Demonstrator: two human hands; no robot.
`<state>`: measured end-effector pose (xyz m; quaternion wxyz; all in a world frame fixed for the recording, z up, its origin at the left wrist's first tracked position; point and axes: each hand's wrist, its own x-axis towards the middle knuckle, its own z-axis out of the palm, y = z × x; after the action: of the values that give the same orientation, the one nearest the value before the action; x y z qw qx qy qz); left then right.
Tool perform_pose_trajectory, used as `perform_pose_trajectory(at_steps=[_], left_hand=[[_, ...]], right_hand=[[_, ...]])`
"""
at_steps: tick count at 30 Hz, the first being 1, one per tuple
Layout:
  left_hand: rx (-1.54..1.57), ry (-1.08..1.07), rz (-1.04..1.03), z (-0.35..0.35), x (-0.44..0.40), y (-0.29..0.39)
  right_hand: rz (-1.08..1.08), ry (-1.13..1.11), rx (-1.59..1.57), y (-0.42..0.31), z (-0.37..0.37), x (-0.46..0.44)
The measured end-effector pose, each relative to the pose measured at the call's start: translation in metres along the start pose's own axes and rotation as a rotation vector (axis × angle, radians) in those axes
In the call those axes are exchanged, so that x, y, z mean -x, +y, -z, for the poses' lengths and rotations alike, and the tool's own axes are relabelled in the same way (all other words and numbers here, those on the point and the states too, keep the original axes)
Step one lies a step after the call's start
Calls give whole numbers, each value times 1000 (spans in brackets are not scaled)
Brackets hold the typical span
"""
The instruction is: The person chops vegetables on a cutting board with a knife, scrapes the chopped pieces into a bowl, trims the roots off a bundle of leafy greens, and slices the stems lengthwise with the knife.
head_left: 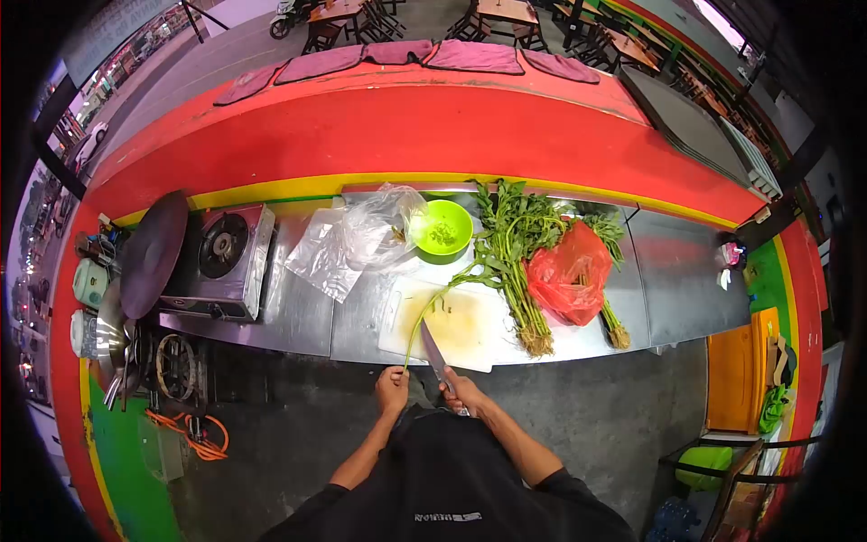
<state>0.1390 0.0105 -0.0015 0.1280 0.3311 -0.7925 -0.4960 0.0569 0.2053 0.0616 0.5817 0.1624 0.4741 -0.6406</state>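
Observation:
My left hand (392, 390) pinches the lower end of a long green stem (419, 327), whose leafy top lies toward the leafy bunch. A knife (433, 350) is in my right hand (462, 392), its blade pointing away from me over the near part of the white cutting board (394, 316). The blade is just right of the stem; whether they touch I cannot tell. Small dark bits lie on the stained board. Behind it stands a lime-green bowl (459, 242) with chopped green pieces inside. Leafy green bunches (511, 271) with roots lie right of the board.
A red plastic bag (571, 275) rests on the greens. Clear plastic bags (348, 239) lie left of the bowl. Farther left are a gas stove (221, 257) and a large dark wok (155, 255). A red wall (406, 135) borders the steel counter (302, 312) at the back.

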Motion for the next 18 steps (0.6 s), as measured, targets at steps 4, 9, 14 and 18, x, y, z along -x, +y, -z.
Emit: perform_pose_trajectory(at_steps=[4, 9, 14, 18], left_hand=[[11, 16, -61, -1, 0, -4], [50, -11, -41, 4, 3, 1], [170, -59, -25, 8, 5, 8], [221, -127, -19, 15, 9, 13]], right_hand=[[68, 59, 114, 5, -1, -3], [114, 122, 196, 6, -2, -3], [288, 177, 362, 9, -4, 0], [289, 203, 390, 8, -5, 0]])
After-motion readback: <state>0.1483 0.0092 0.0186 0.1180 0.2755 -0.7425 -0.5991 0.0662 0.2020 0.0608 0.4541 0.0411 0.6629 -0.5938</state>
